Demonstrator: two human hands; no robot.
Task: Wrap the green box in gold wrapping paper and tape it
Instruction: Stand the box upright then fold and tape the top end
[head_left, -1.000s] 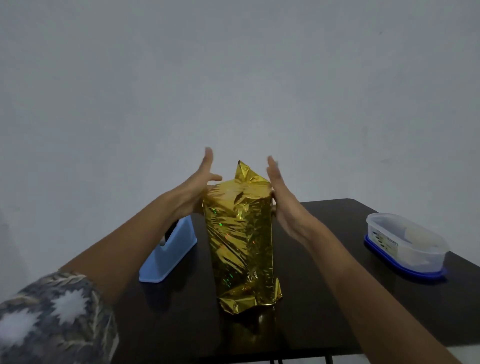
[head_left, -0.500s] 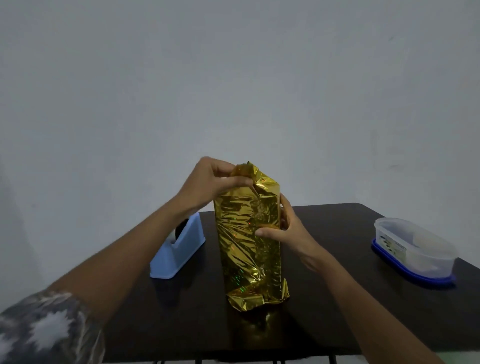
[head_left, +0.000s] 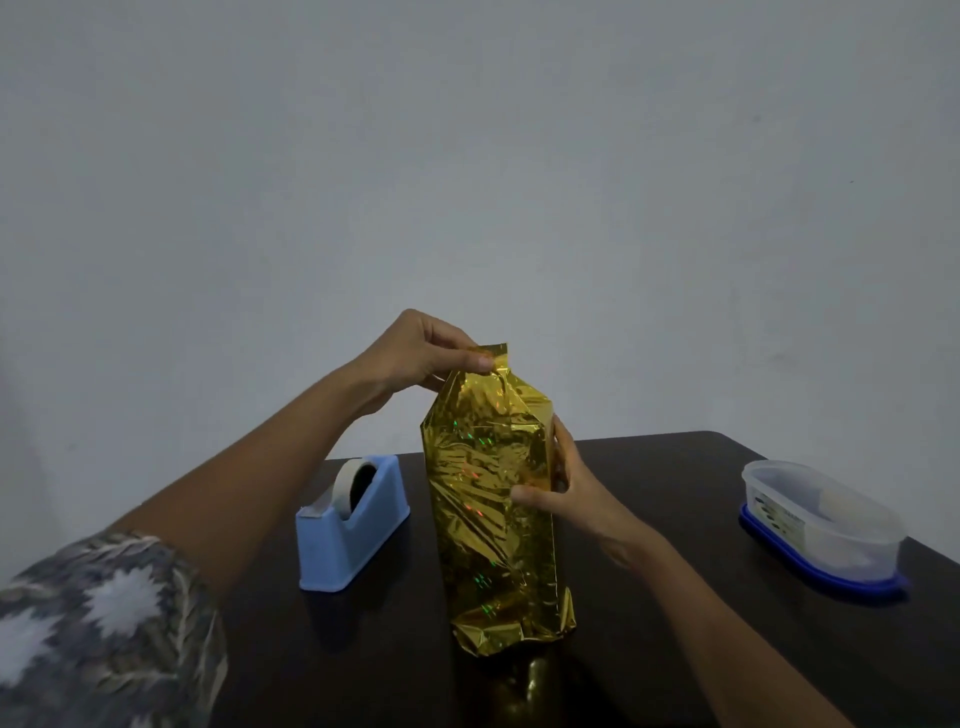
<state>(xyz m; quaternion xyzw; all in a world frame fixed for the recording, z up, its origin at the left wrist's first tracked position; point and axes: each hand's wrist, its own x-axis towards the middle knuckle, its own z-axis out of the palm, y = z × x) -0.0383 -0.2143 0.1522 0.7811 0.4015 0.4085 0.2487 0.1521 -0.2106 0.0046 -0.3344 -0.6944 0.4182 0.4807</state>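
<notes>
Gold wrapping paper (head_left: 488, 519) now covers the green box entirely, and no green shows through. The parcel stands on end at the middle of the dark worktop (head_left: 675, 582). A second ago both hands were spread flat, palms facing, on either side of the parcel's top. Since then they have closed on it.

The left hand (head_left: 415, 356) pinches the loose flap (head_left: 493, 358) at the parcel's top between thumb and fingertips, drawing it up to a peak. The right hand (head_left: 569, 493) grips the parcel's right edge in its upper half, thumb across the front face and fingers curled behind.

The shift suggests the top end is being folded shut, with taping yet to come. The foot of the parcel is crumpled, and no tape can be made out on the foil. A blue tape dispenser (head_left: 353, 530) waits just left of the parcel. A clear plastic container (head_left: 821, 525) sits well to its right.
</notes>
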